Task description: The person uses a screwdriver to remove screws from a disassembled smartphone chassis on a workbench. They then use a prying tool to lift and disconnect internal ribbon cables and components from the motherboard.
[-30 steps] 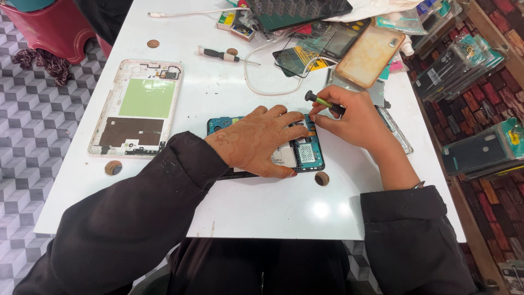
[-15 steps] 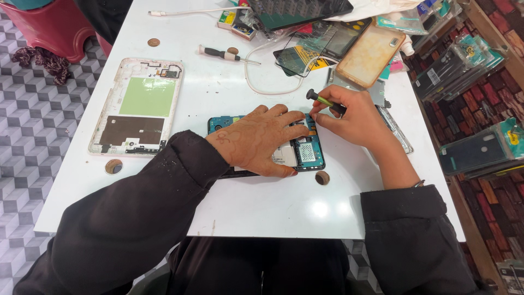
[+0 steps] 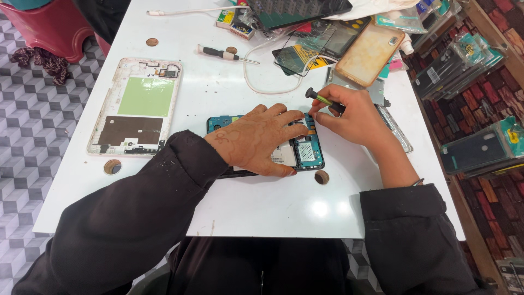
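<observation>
A white, glossy rectangular table (image 3: 245, 207) fills most of the frame, its near edge catching a bright spot of ceiling light at lower centre. At the middle of the frame lies an opened phone with a teal circuit board and black frame (image 3: 305, 153), flat on the tabletop. The left hand (image 3: 256, 141) lies spread palm-down over it, fingers extended and pressing on the board, not curled around anything. The right hand (image 3: 355, 117), just to the right and touching the phone's upper right corner, is closed around a small screwdriver with a black cap and green shaft (image 3: 322, 99), whose tip is hidden among the fingers. Both arms wear dark sleeves. At the left of the frame rests a detached white phone back frame with a green patch and a brown patch (image 3: 135, 106), well apart from the hands. Near the top centre lies a black-handled screwdriver (image 3: 221, 53), with a looping white cable (image 3: 262, 82) beside it. The upper right of the table is crowded with a tan phone case (image 3: 368, 53), a dark screen panel (image 3: 297, 10) and clear packets. Small round brown discs (image 3: 321, 177) sit scattered on the table. The floor at left is grey and white patterned tile (image 3: 27, 125), with a red plastic stool (image 3: 49, 24) in the upper left corner. Along the right edge, packaged phone covers (image 3: 475, 150) rest on a dark red patterned surface.
</observation>
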